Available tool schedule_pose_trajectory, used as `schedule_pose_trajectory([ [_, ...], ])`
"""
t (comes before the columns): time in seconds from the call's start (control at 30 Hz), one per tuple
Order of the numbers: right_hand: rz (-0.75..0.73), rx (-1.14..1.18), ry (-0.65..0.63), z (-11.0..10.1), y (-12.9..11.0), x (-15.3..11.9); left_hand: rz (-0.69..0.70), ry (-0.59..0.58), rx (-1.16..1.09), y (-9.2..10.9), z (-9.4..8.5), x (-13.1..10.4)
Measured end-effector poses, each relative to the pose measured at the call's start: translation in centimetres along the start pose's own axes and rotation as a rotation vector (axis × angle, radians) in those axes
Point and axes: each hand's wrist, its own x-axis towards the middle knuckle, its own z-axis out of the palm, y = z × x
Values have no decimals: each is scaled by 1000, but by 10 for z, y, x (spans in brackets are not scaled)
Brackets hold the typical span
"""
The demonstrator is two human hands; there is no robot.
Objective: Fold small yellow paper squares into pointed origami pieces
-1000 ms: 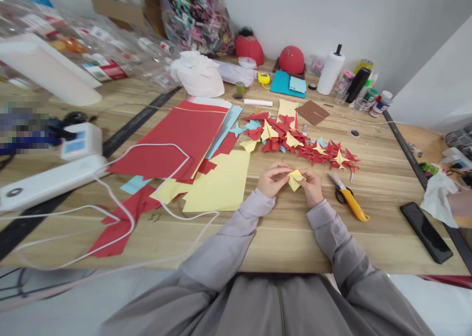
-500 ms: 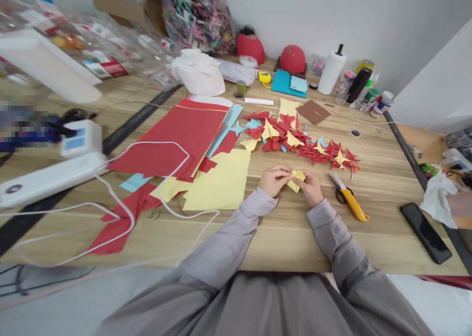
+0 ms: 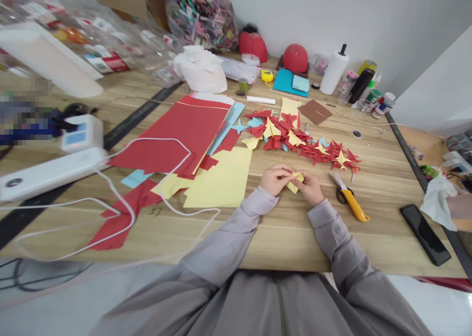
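Observation:
Between my hands is a small folded piece of yellow paper (image 3: 294, 186). My left hand (image 3: 276, 180) pinches its left side with thumb and fingers. On its right side, my right hand (image 3: 310, 187) grips it the same way; some fingertips are hidden behind the paper. Just beyond my hands lies a heap of folded paper stars (image 3: 285, 129), mostly red, with some yellow and light blue ones. To the right of my right hand rest a yellow-handled utility knife (image 3: 354, 206) and black-handled scissors (image 3: 339, 194).
Left of my hands lie a yellow paper sheet (image 3: 224, 179) and red sheets (image 3: 173, 129), with a white cable (image 3: 177, 139) looped across them. A black phone (image 3: 426, 235) lies near the right edge. Brown paper (image 3: 315, 111) and a white roll (image 3: 334, 73) are farther back.
The folded yellow paper has tilted slightly between my fingers, and both hands keep their hold. The whole view has shifted slightly; the things on the table stay in place.

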Motion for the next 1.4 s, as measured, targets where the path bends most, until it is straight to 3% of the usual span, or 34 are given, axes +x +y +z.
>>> schedule_pose_trajectory([
  [0.37, -100, -93, -51, 2, -2, 0, -59, -25, -93, 6, -1, 2],
  [1.1, -83, -94, -50, 4, -4, 0, -67, 93, -127, 16, 2, -1],
  [1.4, -40, -75, -21, 3, -5, -1, -91, 80, -201, 17, 1, 0],
])
